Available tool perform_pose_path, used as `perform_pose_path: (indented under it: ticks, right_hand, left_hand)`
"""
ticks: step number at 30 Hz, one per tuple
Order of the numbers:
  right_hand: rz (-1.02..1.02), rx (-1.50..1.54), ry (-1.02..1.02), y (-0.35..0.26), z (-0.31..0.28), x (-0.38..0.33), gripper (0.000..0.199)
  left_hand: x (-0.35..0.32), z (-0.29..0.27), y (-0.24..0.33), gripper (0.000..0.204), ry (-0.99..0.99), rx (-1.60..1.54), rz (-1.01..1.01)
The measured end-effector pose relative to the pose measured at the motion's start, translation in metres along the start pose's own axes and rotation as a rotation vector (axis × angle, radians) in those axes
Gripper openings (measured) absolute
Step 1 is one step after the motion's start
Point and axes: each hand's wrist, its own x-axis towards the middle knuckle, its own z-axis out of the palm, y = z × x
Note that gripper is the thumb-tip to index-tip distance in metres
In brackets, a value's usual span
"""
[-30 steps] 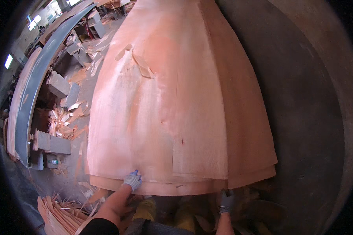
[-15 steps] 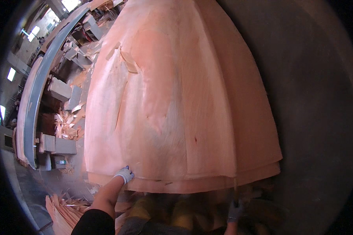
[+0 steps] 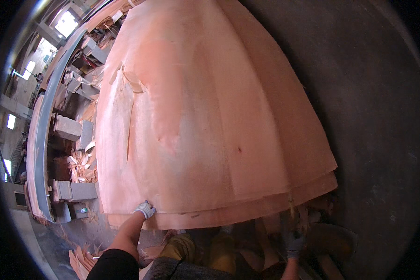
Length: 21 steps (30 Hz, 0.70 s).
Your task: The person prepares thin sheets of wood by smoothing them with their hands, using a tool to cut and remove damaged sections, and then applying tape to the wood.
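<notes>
Before me lies a broad, pinkish-brown stack of wood veneer sheets (image 3: 196, 158), its top sheet wrinkled and split at the left. My left hand (image 3: 145, 210), in a white striped glove, rests on the near edge of the top sheet with its fingers apart. Below the near right edge, my right hand (image 3: 294, 244), in a grey glove, is closed round a slim, stick-like tool (image 3: 292, 210). The tool stands roughly upright, its tip at the sheet's edge. Its exact kind is too dark and blurred to make out.
A torn veneer flap (image 3: 134, 83) lifts from the top sheet. Left of the stack stand grey blocks (image 3: 84, 191) and a long grey-edged bench (image 3: 41, 154). Veneer scraps (image 3: 81, 169) litter the floor. Dark floor (image 3: 373, 140) stretches to the right.
The view has turned slightly, shifting the stack within it. My right hand and its tool have moved slightly right and up. My left hand stays on the near edge.
</notes>
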Motion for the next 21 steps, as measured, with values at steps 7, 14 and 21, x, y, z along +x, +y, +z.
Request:
perform_pose_path:
  ticks: [7, 14, 21]
  right_hand:
    - [0.196, -0.820, 0.035, 0.012, -0.038, 0.021, 0.045]
    - [0.020, -0.313, 0.101, -0.075, -0.096, 0.009, 0.037]
    - [0.050, -0.297, -0.067, -0.180, -0.139, -0.120, 0.043]
  left_hand:
    - [-0.001, -0.011, -0.004, 0.071, -0.122, 0.121, 0.074]
    - [-0.004, -0.004, 0.003, 0.057, -0.112, 0.094, 0.107]
    - [-0.013, -0.087, -0.039, 0.038, 0.343, -0.620, -0.152]
